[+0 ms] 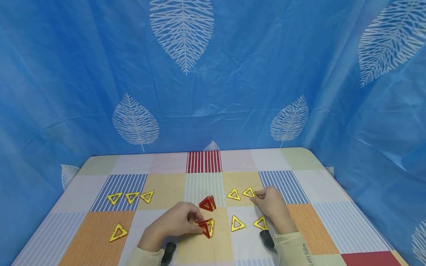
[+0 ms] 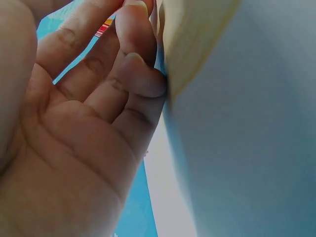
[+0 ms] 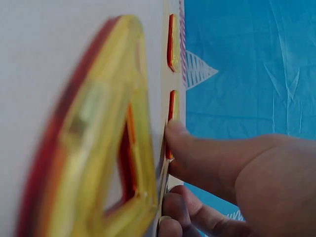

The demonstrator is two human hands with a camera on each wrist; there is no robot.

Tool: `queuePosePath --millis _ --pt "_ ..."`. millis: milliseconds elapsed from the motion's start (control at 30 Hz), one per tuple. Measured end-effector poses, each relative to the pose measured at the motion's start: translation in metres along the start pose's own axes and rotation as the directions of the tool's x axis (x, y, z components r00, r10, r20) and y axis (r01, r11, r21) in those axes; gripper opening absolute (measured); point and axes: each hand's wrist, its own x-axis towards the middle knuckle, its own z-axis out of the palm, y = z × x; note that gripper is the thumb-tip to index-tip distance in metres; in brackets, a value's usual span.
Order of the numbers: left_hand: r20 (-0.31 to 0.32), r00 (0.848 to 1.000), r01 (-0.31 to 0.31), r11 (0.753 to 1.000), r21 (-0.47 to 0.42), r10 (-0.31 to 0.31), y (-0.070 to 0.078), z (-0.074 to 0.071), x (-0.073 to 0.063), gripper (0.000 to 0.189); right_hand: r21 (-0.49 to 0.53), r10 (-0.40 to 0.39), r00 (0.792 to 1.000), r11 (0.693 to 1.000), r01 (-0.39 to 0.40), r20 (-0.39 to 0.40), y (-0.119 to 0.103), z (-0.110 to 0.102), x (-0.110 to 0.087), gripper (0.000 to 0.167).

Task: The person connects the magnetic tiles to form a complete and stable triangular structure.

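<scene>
My left hand (image 1: 174, 223) grips a small tent-like piece of red and yellow triangular tiles (image 1: 210, 226) between thumb and fingers, standing on the cloth. In the left wrist view the palm and curled fingers fill the left side, and the piece is hidden. Just behind it stands a second red and yellow folded piece (image 1: 206, 203). To the right, my right hand (image 1: 273, 207) pinches the corner of a flat yellow triangular tile (image 1: 247, 192). The right wrist view has the thumb (image 3: 180, 136) against that tile's edge (image 3: 174, 106), which shows red beneath yellow.
Beside the held tile lies another yellow triangle (image 1: 234, 190). Two more, a left one (image 1: 233, 226) and a right one (image 1: 257, 224), lie nearer me. Several yellow triangles (image 1: 128, 200) are on the left. A patchwork cloth (image 1: 166, 184) covers the table; a blue curtain (image 1: 213, 96) hangs behind.
</scene>
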Motion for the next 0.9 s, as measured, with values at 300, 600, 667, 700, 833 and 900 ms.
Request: queuePosePath --millis 300,600,667,700,833,900 --pt "0.003 1.000 -0.020 1.000 0.012 0.020 0.001 0.000 0.000 0.017 0.009 -0.014 1.000 1.000 0.014 -0.006 -0.003 -0.001 -0.001 0.016" --pt "-0.021 1.000 0.005 1.000 -0.003 -0.006 -0.002 0.001 0.000 0.019 0.082 -0.080 0.997 0.993 0.081 -0.023 -0.006 -0.005 -0.001 0.019" --pt "-0.021 1.000 0.011 1.000 0.003 -0.011 -0.003 0.001 0.000 0.019 0.089 -0.118 0.993 0.989 0.119 -0.016 -0.008 -0.008 -0.001 0.017" --pt "-0.021 1.000 0.012 1.000 0.005 -0.012 -0.004 0.001 0.000 0.019 0.096 -0.137 0.990 0.986 0.138 -0.010 -0.010 -0.009 -0.002 0.017" --pt "-0.022 1.000 0.008 1.000 0.006 -0.008 -0.004 0.001 0.000 0.018 0.117 -0.197 0.979 0.975 0.189 0.058 -0.018 -0.013 -0.004 0.013" --pt "-0.023 1.000 0.003 1.000 0.003 -0.003 -0.003 0.001 0.000 0.019 0.148 -0.223 0.968 0.967 0.205 0.117 -0.022 -0.015 -0.006 0.012"
